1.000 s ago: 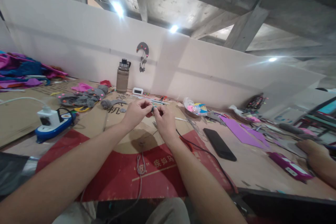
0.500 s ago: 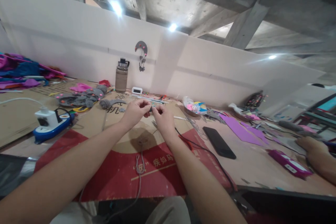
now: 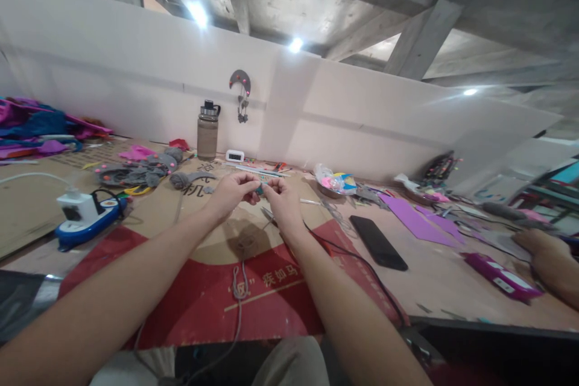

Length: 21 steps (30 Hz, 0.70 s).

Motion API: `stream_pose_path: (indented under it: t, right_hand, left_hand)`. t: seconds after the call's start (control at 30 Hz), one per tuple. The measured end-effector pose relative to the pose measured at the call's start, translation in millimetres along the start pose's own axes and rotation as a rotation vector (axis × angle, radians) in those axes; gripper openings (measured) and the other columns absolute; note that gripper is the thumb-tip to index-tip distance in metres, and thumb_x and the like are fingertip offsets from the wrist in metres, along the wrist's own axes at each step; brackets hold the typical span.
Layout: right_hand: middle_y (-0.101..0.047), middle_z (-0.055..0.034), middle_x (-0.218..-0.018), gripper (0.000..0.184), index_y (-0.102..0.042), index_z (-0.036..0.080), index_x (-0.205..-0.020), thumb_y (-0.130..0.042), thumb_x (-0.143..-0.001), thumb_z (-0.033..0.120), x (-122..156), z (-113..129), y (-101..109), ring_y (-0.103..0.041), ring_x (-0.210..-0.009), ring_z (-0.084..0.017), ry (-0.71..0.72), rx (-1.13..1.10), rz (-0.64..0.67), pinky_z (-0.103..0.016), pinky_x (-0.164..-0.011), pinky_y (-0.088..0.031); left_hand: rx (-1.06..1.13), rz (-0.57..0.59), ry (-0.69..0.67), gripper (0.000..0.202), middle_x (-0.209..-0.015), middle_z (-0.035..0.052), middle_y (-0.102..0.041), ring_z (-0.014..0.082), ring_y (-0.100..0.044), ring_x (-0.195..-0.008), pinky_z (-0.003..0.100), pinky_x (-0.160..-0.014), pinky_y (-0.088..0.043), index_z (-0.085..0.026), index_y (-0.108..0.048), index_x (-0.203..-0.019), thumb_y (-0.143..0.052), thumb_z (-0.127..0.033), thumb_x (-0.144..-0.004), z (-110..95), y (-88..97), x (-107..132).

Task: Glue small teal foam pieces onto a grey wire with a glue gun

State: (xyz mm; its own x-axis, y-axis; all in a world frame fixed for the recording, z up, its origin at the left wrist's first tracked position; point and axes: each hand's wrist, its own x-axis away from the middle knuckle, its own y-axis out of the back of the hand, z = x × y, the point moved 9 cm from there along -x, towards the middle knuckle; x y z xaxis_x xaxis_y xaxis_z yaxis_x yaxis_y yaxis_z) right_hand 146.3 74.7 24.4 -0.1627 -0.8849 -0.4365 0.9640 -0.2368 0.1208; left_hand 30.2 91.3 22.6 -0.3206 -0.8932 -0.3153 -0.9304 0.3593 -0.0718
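— Teal piece (image 3: 259, 190): where is it?
— Pinched between both sets of fingertips, held above the middle of the cardboard sheet (image 3: 271, 301) that covers the table's near edge. The left hand (image 3: 233, 192) and right hand (image 3: 283, 202) are both curled tight, thumb and forefinger closed on it. The fingers hide most of it.
— Anything different from half a second ago?
— Little. The hands are still joined in the same spot, and the teal piece shows a shade more plainly between the tips. A co-worker's hand (image 3: 547, 259) at the right edge has stayed by the purple box (image 3: 500, 277).
— What lies around, from the near edge outward?
— A grey cord (image 3: 239, 289) lies on the cardboard between the forearms, and a black cable (image 3: 362, 263) passes under the right wrist. A black phone (image 3: 377, 243) lies just right of that arm. Toward the left edge sits a blue-and-white power strip (image 3: 84, 217). Further back are grey felt pieces (image 3: 136, 172), a bowl of coloured scraps (image 3: 335, 184) and a purple sheet (image 3: 414, 223). At the far edge a bottle (image 3: 207, 132) stands upright near a small white clock (image 3: 235, 155).
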Motion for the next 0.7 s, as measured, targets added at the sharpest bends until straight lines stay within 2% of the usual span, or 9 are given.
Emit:
stream_pose_path:
  t: [0.2,0.33,0.47,0.7]
  right_hand:
    - [-0.042,0.0065,-0.052,0.017,-0.052,0.017,-0.07,-0.057,-0.067,0.033,-3,-8,3,-0.034,-0.046,-0.007,-0.049,-0.032,0.011,-0.02,-0.045,-0.027]
    - [-0.038,0.007,-0.05,0.017,-0.052,0.017,-0.068,-0.056,-0.068,0.034,-3,-6,3,-0.032,-0.046,-0.007,-0.035,-0.002,0.015,-0.02,-0.044,-0.025]
    - [-0.041,0.0066,-0.051,0.016,-0.053,0.017,-0.068,-0.057,-0.068,0.033,0,0,3,-0.033,-0.047,-0.008,-0.014,0.052,0.018,-0.021,-0.047,-0.027]
    - [-0.04,0.0066,-0.053,0.02,-0.054,0.017,-0.073,-0.054,-0.072,0.036,3,2,-1,-0.032,-0.048,-0.007,0.034,0.08,0.055,-0.02,-0.047,-0.026]
  left_hand:
    - [0.055,0.028,0.076,0.027,-0.06,0.0051,-0.062,0.0134,-0.059,-0.054,0.025,-0.051,-0.045,-0.012,-0.06,-0.079,-0.057,-0.038,-0.074,2,-0.2,0]
    - [-0.008,0.043,0.073,0.025,-0.056,0.0042,-0.062,0.0116,-0.057,-0.05,0.024,-0.051,-0.045,-0.012,-0.059,-0.073,-0.061,-0.037,-0.072,2,-0.9,0]
    - [-0.047,-0.005,0.069,0.023,-0.058,0.0028,-0.062,0.0107,-0.056,-0.049,0.023,-0.05,-0.044,-0.013,-0.061,-0.079,-0.066,-0.033,-0.068,3,2.6,0]
    - [-0.204,-0.021,0.021,0.023,-0.054,0.0011,-0.058,0.0088,-0.051,-0.048,0.021,-0.049,-0.039,-0.013,-0.061,-0.072,-0.06,-0.036,-0.072,-4,4.4,1]
